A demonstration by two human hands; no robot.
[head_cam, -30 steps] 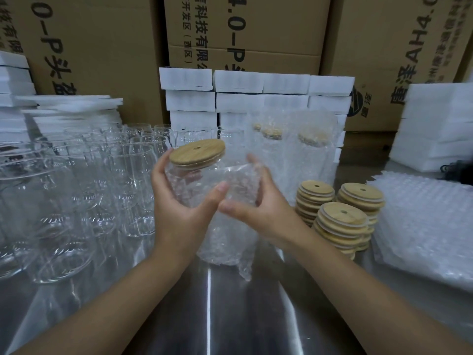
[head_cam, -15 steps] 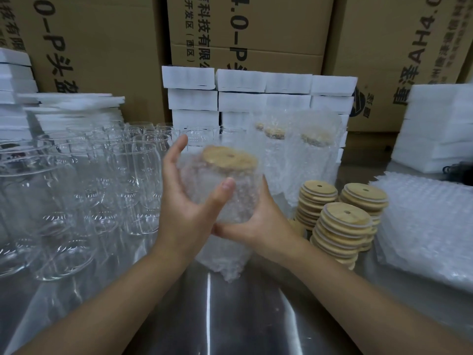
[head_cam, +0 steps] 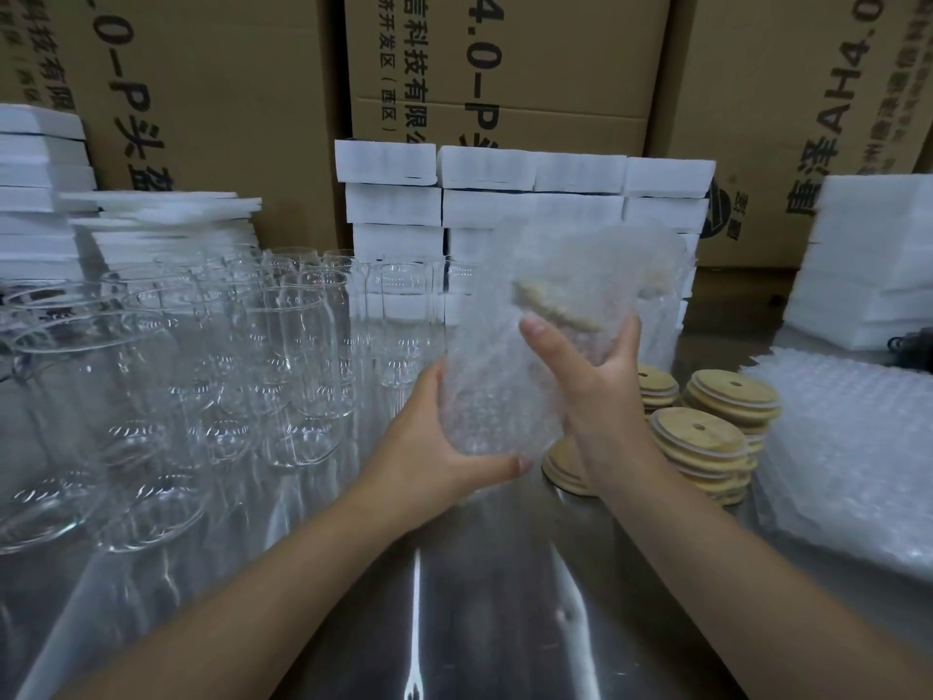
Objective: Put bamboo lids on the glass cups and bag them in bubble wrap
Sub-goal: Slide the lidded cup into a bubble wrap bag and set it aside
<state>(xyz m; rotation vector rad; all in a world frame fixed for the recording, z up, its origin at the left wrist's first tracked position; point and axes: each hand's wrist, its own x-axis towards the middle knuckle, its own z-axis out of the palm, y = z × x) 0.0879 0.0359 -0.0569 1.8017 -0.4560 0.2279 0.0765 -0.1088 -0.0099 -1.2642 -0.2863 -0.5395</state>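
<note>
Forearms reach in from the lower edge over the steel table (head_cam: pixel 454 649). The left hand (head_cam: pixel 429 452) cradles the base of the cup (head_cam: pixel 497 396), with the thumb curled across the bottom and the fingers wrapped behind. The right hand (head_cam: pixel 606 396) grips higher up on the right side. Its thumb presses on the front just below the lid (head_cam: pixel 550 308) and its fingers curl round the back.

The cup is held clear of the table, inside a bubble bag (head_cam: pixel 580 255) whose loose mouth stands above the lid. It is tilted, with the top leaning right and away.

Just right of the hands, spare lids (head_cam: pixel 699 439) sit in stacks, each with a small hole. A pile of bubble bags (head_cam: pixel 848 437) lies beside them at the right edge. To the left, bare cups (head_cam: pixel 298 366) stand crowded in rows.

Behind these, white foam blocks (head_cam: pixel 484 169) are stacked in the middle and at both sides. Cartons (head_cam: pixel 530 58) form the back wall, with their print turned sideways. The middle one reads "4.0-P" beside "科技有限" and "开发区(西区)". The left one shows ".0-P". The right one reads "AH4.0" after two Chinese characters, above a round logo too blurred to read.
</note>
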